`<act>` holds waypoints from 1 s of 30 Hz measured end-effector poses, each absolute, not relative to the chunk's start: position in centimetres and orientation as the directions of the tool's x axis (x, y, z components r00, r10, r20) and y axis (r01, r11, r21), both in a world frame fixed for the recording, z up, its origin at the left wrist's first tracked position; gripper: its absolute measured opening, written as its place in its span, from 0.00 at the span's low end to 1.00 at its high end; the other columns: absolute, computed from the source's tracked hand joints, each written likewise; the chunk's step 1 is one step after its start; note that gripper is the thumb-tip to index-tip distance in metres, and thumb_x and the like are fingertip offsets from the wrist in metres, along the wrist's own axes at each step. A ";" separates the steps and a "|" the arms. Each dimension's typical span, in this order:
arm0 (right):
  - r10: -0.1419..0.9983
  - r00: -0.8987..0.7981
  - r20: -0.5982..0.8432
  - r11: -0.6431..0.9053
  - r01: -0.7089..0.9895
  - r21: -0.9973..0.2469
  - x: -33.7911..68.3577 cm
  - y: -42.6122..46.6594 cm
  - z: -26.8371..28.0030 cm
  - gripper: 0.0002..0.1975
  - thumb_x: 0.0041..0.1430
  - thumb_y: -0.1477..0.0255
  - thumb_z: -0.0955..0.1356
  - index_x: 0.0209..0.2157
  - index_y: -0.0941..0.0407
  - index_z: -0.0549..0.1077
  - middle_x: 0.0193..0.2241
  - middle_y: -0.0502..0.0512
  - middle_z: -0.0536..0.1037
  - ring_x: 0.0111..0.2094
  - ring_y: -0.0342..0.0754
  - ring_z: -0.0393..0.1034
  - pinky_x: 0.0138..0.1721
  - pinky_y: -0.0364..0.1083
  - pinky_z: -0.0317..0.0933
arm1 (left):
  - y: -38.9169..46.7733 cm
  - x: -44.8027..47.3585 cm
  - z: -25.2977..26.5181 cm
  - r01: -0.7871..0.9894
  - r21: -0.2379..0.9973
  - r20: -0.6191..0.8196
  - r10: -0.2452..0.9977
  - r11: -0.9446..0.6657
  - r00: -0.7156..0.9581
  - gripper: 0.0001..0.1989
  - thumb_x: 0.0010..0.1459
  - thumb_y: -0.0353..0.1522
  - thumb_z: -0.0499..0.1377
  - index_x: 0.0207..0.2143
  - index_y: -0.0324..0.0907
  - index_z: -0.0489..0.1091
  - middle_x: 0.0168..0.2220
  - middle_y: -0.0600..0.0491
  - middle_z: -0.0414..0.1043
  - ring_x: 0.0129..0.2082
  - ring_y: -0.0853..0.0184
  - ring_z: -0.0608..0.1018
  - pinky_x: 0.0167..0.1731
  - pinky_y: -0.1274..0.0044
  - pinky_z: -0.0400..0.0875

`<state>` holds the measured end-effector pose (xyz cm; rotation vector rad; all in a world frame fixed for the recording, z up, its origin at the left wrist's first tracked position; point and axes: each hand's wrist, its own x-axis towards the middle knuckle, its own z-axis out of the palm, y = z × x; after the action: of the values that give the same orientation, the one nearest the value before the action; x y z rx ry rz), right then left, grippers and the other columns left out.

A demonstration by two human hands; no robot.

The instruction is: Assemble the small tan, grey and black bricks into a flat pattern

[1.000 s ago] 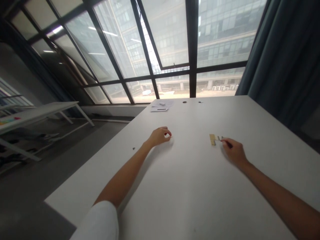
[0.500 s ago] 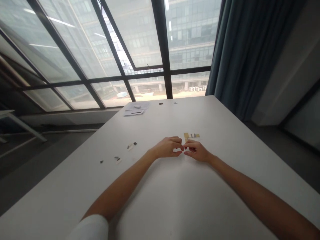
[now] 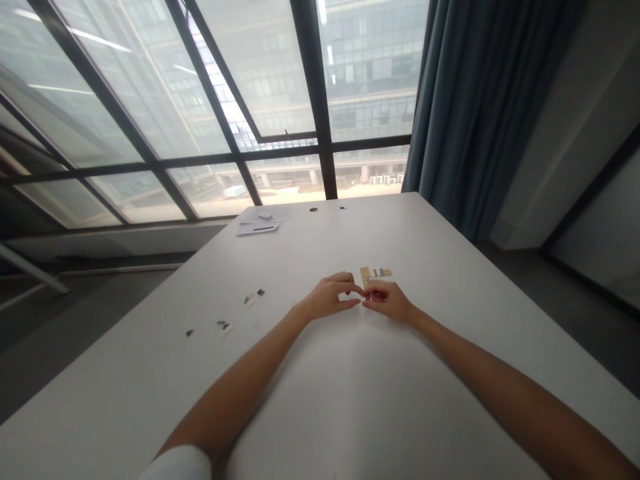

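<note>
My left hand (image 3: 336, 295) is over the middle of the white table, its thumb and index finger curved into a pinch. My right hand (image 3: 388, 301) faces it, also pinching, and the fingertips of both hands nearly meet. Whatever lies between the fingertips is too small to make out. Just beyond my right hand is a flat, yellowish, L-shaped piece (image 3: 365, 272) with white and grey strips (image 3: 376, 273) across one arm. Its nearer arm runs down behind my right fingers, which hide part of it.
Small dark and cream pieces lie to the left, in one group (image 3: 250, 298), another group (image 3: 225, 327) and a lone dark piece (image 3: 189, 333). Papers (image 3: 257, 228), a dark disc (image 3: 313, 209) and a small dark item (image 3: 343, 208) lie at the table's far end, before the windows.
The view has turned slightly right, so everything sits further left. My left thumb and index tips look a little further apart; both hands stay together at the same spot by the yellowish piece.
</note>
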<state>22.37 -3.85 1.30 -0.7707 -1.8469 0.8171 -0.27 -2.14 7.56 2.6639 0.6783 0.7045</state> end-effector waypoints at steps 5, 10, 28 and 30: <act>0.795 -0.146 0.589 0.607 0.211 -0.766 23.0 -3.1 1.0 0.14 0.55 0.57 0.74 0.34 0.53 0.79 0.28 0.52 0.74 0.23 0.44 0.58 0.25 0.45 0.56 | -0.3 1.3 4.6 0.369 0.587 0.464 0.673 -0.721 0.577 0.13 0.57 0.40 0.65 0.39 0.41 0.79 0.29 0.55 0.66 0.26 0.73 0.66 0.28 0.81 0.62; 0.780 -0.094 0.619 0.619 0.261 -0.741 23.9 -2.6 0.9 0.14 0.56 0.56 0.73 0.33 0.53 0.80 0.27 0.52 0.73 0.25 0.45 0.61 0.26 0.45 0.57 | 0.3 3.5 2.9 0.343 0.627 0.538 0.707 -0.700 0.460 0.12 0.58 0.41 0.65 0.37 0.42 0.81 0.26 0.55 0.66 0.25 0.73 0.65 0.27 0.80 0.61; 0.703 -0.189 0.686 0.694 0.394 -0.602 24.0 -2.4 -0.6 0.13 0.64 0.59 0.69 0.40 0.53 0.82 0.32 0.55 0.79 0.30 0.46 0.70 0.31 0.45 0.65 | -0.5 3.8 -0.5 0.406 0.524 0.687 0.653 -0.749 0.319 0.10 0.62 0.38 0.63 0.38 0.44 0.81 0.25 0.55 0.68 0.25 0.73 0.69 0.26 0.81 0.64; 0.699 -0.189 0.690 0.695 0.407 -0.593 24.0 -2.4 -0.6 0.13 0.64 0.60 0.69 0.41 0.53 0.82 0.33 0.56 0.79 0.32 0.47 0.71 0.33 0.45 0.66 | -0.6 3.8 -0.5 0.410 0.524 0.684 0.656 -0.746 0.319 0.10 0.62 0.39 0.63 0.39 0.44 0.81 0.25 0.55 0.68 0.25 0.73 0.69 0.27 0.81 0.64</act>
<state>23.99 -2.44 -0.65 -0.8735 -1.8163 0.3348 3.76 -0.59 -0.46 2.3321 0.9661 1.3957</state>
